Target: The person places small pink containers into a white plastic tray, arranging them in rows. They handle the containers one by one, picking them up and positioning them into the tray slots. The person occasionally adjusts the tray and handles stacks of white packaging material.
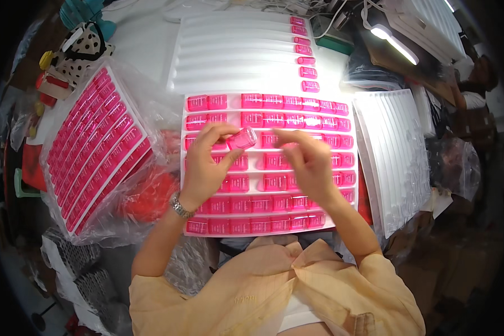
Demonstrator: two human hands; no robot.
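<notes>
My left hand (pixel 203 171), a metal-banded watch on its wrist, pinches a small clear pink bottle (pixel 242 139) between thumb and fingers. The bottle is tilted above a white ribbed tray (pixel 234 166) filled with rows of similar pink bottles. To its right, my right hand (pixel 312 163) hovers over the same tray with its index finger stretched toward the held bottle. Those fingers are slightly blurred, apart, and nothing shows between them. Gaps run through the upper rows of the tray, while my hands hide parts of the middle rows.
Behind stands another white ribbed tray (pixel 235 53) with one column of pink bottles (pixel 308 72) along its right side. A plastic-wrapped stack of filled trays (pixel 95 151) leans at the left. White ribbed trays (pixel 395 157) lie stacked at the right, below a lit lamp (pixel 395 45).
</notes>
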